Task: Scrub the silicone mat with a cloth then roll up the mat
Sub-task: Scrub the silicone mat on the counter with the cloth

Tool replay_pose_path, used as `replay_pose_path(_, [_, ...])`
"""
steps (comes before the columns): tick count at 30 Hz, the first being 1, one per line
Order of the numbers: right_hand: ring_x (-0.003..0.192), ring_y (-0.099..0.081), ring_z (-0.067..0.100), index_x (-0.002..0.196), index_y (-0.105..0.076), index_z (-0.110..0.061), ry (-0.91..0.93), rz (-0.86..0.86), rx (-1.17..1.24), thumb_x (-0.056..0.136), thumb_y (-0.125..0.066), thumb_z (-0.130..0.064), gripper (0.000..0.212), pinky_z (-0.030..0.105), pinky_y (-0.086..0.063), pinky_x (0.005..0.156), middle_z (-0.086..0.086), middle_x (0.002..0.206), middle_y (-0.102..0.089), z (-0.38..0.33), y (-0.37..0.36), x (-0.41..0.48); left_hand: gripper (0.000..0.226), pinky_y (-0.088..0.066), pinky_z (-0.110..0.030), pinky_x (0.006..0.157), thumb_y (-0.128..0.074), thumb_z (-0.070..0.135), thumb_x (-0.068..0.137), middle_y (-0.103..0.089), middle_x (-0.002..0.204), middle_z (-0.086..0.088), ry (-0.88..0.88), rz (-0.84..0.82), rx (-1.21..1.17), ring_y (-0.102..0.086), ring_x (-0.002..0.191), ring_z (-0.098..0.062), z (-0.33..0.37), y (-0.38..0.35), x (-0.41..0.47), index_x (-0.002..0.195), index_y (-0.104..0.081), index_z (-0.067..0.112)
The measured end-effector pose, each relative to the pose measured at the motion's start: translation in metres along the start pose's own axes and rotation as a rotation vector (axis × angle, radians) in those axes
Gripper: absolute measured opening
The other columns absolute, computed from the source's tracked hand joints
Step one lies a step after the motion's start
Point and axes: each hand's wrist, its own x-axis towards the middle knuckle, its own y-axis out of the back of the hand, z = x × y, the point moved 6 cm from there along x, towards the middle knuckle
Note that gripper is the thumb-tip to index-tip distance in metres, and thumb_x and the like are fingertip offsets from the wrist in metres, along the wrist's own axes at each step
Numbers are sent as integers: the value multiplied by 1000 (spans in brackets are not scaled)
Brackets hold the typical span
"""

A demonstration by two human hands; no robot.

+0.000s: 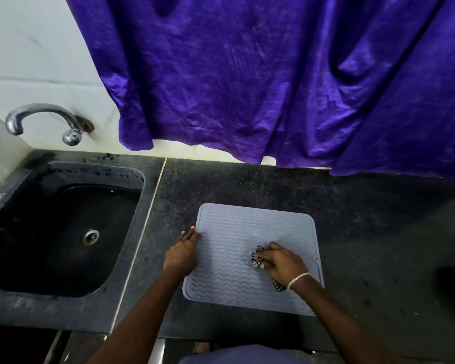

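Silicone mat (231, 227) flat on counter (352, 232), right hand (281, 264) gripping checked cloth (258, 258), left hand (181, 253) with fingers straight (on mat's edge)

Domestic kitchen. Evidence: dark speckled stone countertop (247, 185) with a black sink (95, 172) set into it at left, metal drain (91, 236) in the basin floor; chrome tap (41, 115) mounted on the pale tiled wall (37, 61) above the sink; purple curtain (247, 74) hanging down to the counter's back edge; ridged grey silicone mat (234, 227) flat on the counter.
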Motion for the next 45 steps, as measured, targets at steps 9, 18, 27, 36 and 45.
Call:
replay_pose_path(9, [120,-56,13,130,-58,-46,-38,-4,-62,92,-62,-39,39,28,-49,96,-16,132,-53,30,-3,-18,81,-38,-43,117,-62,13,91,-5,168,10,-21,-13,45,-10,155,-18,-3,1,-3,157,-20,34])
replay_pose_path(18, [112,-60,16,128,-63,-40,-1,-1,-60,90,-64,-32,38,32,-52,90,-10,120,-58,6,8,-3,77,-31,-36,121,-63,13,90,-9,167,11,-73,-1,-25,-10,155,-14,-7,3,-2,156,-28,33])
replay_pose_path(27, [121,-57,20,129,-60,-43,32,-6,-98,92,-58,-31,39,29,-48,94,-6,129,-57,-23,-15,6,77,-28,-38,120,-63,16,91,-7,167,10,-89,-10,-17,-7,155,-15,-9,3,-3,157,-26,32])
replay_pose_path(36, [114,-59,17,125,-61,-44,-5,-7,-166,90,-61,-36,36,30,-53,87,-12,123,-56,7,-1,-5,75,-30,-41,119,-64,16,91,-9,167,11,-92,-2,-31,-8,155,-14,-12,2,-2,156,-29,32])
replay_pose_path(45, [115,-58,18,126,-63,-42,103,-3,-112,89,-59,-34,38,31,-52,91,-10,118,-57,-65,-19,28,77,-32,-37,118,-69,19,87,-12,167,12,-102,-23,-44,-14,154,-15,-18,-1,4,154,-33,34])
